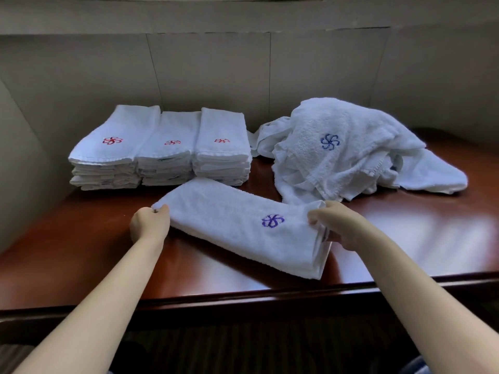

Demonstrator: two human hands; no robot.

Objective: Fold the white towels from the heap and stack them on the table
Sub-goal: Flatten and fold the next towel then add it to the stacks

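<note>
A folded white towel (243, 228) with a purple flower emblem lies slantwise on the near part of a glossy brown table (405, 238). The left hand (149, 225) pinches its far left corner with curled fingers. The right hand (336, 225) grips the layered right end, fingers curled around the edges. Behind it, against the wall, stand three stacks of folded towels (162, 152) side by side, each top one bearing a red emblem. To the right sits the heap of unfolded towels (351, 152), a blue emblem showing on top.
</note>
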